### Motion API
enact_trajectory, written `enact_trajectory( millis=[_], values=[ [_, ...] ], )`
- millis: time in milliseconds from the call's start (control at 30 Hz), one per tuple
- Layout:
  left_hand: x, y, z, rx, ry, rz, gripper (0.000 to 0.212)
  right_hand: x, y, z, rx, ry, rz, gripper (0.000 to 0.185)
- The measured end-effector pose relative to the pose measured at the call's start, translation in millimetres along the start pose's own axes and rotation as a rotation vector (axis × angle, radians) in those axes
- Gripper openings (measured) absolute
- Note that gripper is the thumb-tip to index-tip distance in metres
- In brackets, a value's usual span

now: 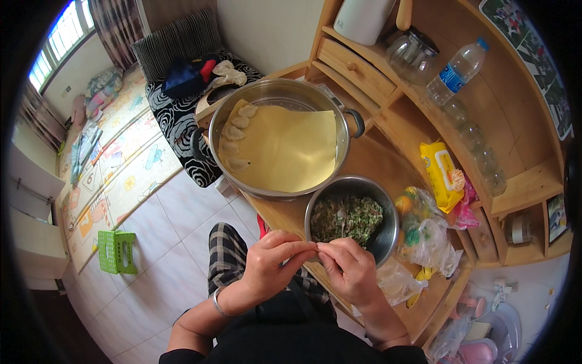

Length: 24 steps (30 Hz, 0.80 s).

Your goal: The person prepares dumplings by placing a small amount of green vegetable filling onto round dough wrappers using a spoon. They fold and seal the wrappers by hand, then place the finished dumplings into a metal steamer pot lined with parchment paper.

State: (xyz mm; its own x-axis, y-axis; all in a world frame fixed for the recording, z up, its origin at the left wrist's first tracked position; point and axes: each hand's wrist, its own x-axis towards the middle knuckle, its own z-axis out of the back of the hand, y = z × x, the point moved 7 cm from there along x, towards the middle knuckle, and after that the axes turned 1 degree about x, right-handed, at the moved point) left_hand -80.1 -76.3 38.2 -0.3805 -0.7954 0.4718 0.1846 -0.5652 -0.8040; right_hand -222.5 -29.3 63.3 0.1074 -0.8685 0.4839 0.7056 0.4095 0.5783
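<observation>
My left hand [276, 257] and my right hand [348, 268] meet fingertip to fingertip at the near rim of a steel mixing bowl [392, 227]. They pinch a small pale piece of dough, almost wholly hidden by the fingers. Chopped green filling [366, 214] fills the bowl's bottom, with a metal spoon [343, 220] standing in it. Beyond the bowl is a wide steel steamer pot [277, 86] with two dark handles. A yellow liner sheet [286, 145] covers most of its inside. Several folded dumplings [234, 133] lie in a row along the sheet's left side.
Right of the bowl are plastic-bagged fruit [411, 214], a yellow wipes pack [439, 175] and a clear bag [395, 282] of what look like round wrappers. A water bottle [457, 73] and glass pot [411, 54] stand on the wooden shelf. A green step stool [117, 252] stands on the floor.
</observation>
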Motion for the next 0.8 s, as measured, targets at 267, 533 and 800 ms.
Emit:
enact_trajectory(
  millis=[267, 533, 800],
  values=[
    [-7, -14, 5, 0.013, -0.05, -0.074, 0.017, -5, 9, 4, 0.098, -0.007, -0.108, 0.024],
    [-11, -8, 27, -0.103, -0.125, 0.052, 0.026, 18, 15, 4, 0.071, 0.012, -0.02, 0.017],
    [-44, 47, 57, -0.102, -0.103, 0.227, 0.019, 130, -80, -44, 0.25, 0.112, -0.249, 0.016]
  ],
)
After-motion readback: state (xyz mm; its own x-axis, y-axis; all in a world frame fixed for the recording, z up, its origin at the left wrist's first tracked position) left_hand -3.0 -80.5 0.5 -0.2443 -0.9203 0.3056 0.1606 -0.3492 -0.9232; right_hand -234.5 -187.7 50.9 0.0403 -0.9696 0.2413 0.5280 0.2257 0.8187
